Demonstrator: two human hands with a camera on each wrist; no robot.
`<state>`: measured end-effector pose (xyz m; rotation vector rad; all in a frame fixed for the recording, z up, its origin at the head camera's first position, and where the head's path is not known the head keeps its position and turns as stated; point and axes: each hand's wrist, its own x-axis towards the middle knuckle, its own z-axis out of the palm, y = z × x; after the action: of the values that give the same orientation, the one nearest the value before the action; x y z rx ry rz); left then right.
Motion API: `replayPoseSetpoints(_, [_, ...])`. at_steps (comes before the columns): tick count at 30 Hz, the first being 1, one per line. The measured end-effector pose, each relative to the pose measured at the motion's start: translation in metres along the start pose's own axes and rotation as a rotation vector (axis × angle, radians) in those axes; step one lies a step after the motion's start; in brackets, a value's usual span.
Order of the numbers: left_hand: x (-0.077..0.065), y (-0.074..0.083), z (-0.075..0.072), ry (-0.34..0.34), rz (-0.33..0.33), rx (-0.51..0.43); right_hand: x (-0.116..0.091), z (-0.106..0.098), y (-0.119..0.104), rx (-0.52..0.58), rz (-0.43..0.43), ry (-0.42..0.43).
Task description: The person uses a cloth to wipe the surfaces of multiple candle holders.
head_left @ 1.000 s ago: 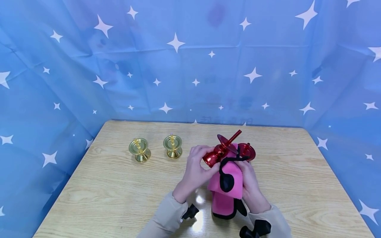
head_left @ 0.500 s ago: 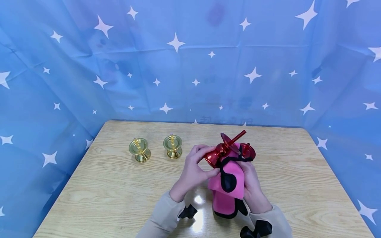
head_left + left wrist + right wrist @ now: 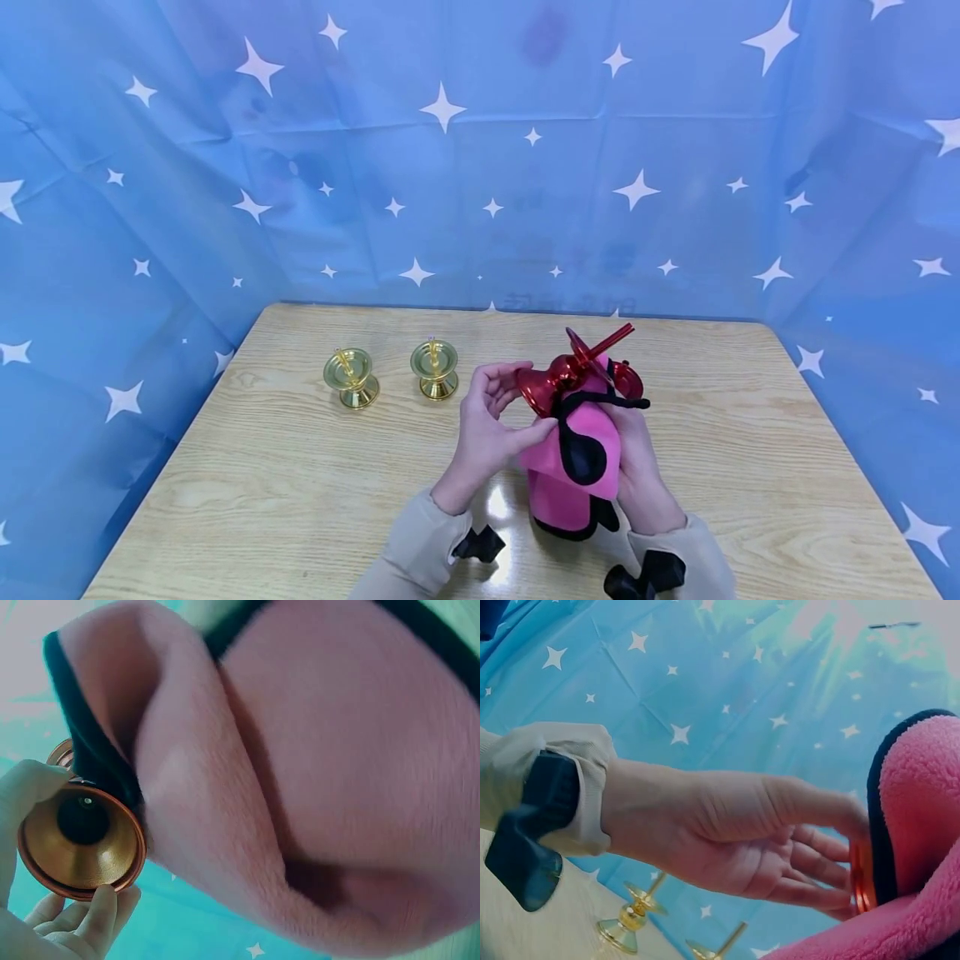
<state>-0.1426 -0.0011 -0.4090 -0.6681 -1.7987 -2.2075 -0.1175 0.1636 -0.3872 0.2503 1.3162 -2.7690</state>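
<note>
A shiny red candle holder with a dish and a thin stem lies tilted, stem pointing up and right. My left hand holds its flared base between thumb and fingers; the left wrist view looks into the hollow base. Against the holder hangs a pink fleece cloth with black edging. My right hand is at the cloth's right side and grips it, its fingertips largely hidden behind the fabric. In the right wrist view, the left hand reaches to the holder beside the cloth's folded edge.
A second red dish-shaped piece shows just behind the cloth. Two gold candle holders stand upright at the back left of the wooden table. A blue star-patterned curtain hangs behind the table.
The red candle holder has shifted a little right and its stem leans lower. Left-hand fingers have spread slightly along the base. The pink cloth's folds have moved a little with it.
</note>
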Motion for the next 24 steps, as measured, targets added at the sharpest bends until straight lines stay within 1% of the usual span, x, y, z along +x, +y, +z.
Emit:
replayPoseSetpoints(2, [0.0, 0.0, 0.0, -0.009, -0.018, -0.052, 0.002, -0.001, -0.001, 0.022, -0.024, -0.031])
replayPoseSetpoints(5, [0.0, 0.001, 0.001, -0.028, -0.069, -0.155, 0.008, -0.004, -0.003, 0.093, -0.058, -0.114])
replayPoseSetpoints(7, [-0.001, 0.002, 0.001, -0.042, -0.122, -0.221, 0.012, -0.005, -0.005, 0.13, -0.057, -0.161])
replayPoseSetpoints(9, [-0.001, 0.003, 0.002, -0.048, -0.182, -0.278, 0.015, -0.006, -0.007, 0.146, -0.046, -0.172])
replayPoseSetpoints(10, [-0.002, 0.003, 0.003, -0.046, -0.21, -0.305, 0.017, -0.006, -0.007, 0.134, -0.039, -0.168])
replayPoseSetpoints(12, [-0.002, 0.003, 0.004, -0.03, -0.249, -0.334, 0.019, -0.005, -0.009, 0.072, -0.039, -0.163])
replayPoseSetpoints(13, [-0.002, 0.003, 0.004, -0.015, -0.257, -0.347, 0.019, -0.005, -0.009, 0.026, -0.046, -0.157])
replayPoseSetpoints(16, [-0.001, 0.002, 0.006, 0.029, -0.225, -0.361, 0.018, -0.005, -0.009, -0.123, -0.07, -0.148])
replayPoseSetpoints(18, [0.0, 0.0, 0.007, 0.056, -0.177, -0.348, 0.015, -0.004, -0.008, -0.223, -0.093, -0.136])
replayPoseSetpoints(20, [0.001, -0.001, 0.007, 0.092, -0.135, -0.328, 0.012, -0.003, -0.009, -0.32, -0.123, -0.106])
replayPoseSetpoints(22, [0.002, -0.002, 0.007, 0.142, -0.114, -0.297, 0.009, -0.001, -0.01, -0.406, -0.152, -0.079])
replayPoseSetpoints(24, [0.003, -0.003, 0.005, 0.191, -0.116, -0.264, 0.005, 0.003, -0.011, -0.473, -0.2, -0.067])
